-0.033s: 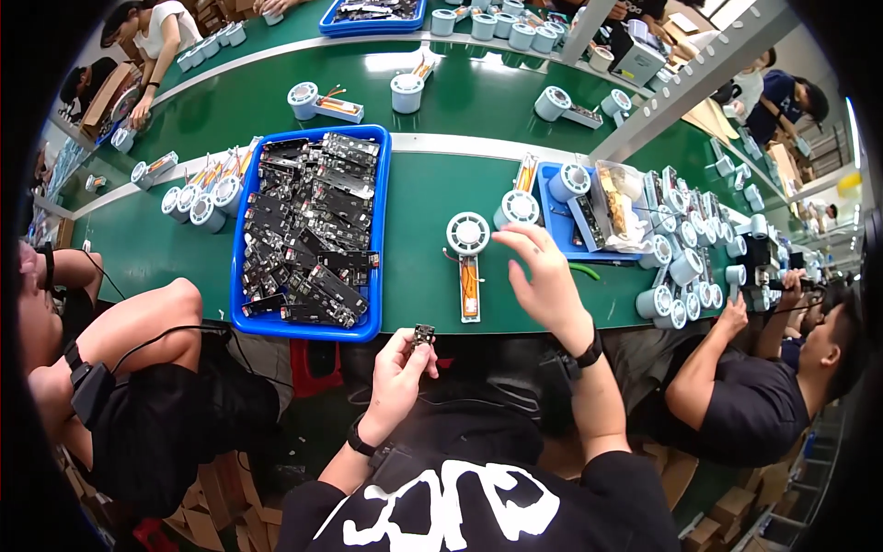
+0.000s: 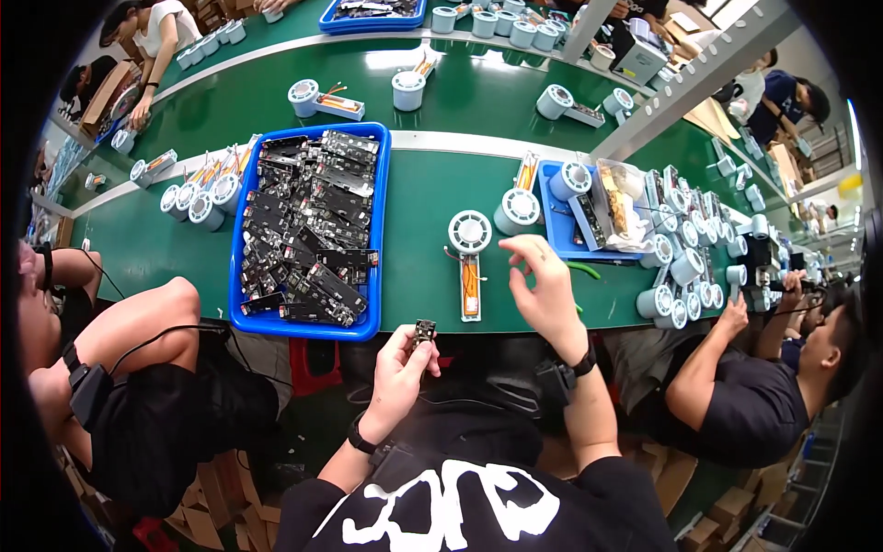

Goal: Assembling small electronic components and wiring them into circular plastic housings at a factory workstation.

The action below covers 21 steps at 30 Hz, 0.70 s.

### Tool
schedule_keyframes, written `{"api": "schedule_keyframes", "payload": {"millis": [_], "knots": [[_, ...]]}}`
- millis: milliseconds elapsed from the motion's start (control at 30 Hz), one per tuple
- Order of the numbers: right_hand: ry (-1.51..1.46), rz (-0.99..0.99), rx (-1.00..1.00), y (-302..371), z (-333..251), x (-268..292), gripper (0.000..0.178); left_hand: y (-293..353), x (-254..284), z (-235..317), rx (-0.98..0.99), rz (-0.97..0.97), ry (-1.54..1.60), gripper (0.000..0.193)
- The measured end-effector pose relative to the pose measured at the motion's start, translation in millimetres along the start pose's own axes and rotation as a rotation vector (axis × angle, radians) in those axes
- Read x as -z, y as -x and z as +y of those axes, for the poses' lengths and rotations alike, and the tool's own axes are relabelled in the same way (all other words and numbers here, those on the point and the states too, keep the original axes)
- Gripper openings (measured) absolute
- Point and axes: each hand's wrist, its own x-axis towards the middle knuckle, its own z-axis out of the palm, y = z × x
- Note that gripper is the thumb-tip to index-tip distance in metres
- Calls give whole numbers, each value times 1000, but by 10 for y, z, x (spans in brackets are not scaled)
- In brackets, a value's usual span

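Between the thumb and fingers of my left hand is a small dark circuit board, held just off the table's near edge. My right hand hovers over the table with fingers bent and apart, and nothing shows in it. Left of that hand lies a light-blue handheld fan, its round head away from me and its open handle showing an orange battery and wires. A second light-blue fan lies just beyond my right fingers. Many black circuit boards fill a blue tray at the left.
A smaller blue tray holds a fan and a clear container. A green tool handle lies near my right hand. Fan bodies crowd the right side, where a co-worker sits. Another person's arm rests at the left.
My right hand has drawn back slightly toward me, away from the fans, with its fingers more bent. The left hand keeps the circuit board in nearly the same place.
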Motion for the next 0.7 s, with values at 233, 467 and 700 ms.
{"api": "schedule_keyframes", "payload": {"millis": [233, 467, 700], "knots": [[-411, 226, -233, 287, -2, -582, 39, -333, -136, 21, 65, 0, 129, 15], [-767, 339, -364, 52, -78, -696, 25, -733, -256, 39, -69, 134, 73, 21], [-919, 387, -543, 60, -77, -778, 17, -837, -281, 135, -53, 161, 154, 24]]}}
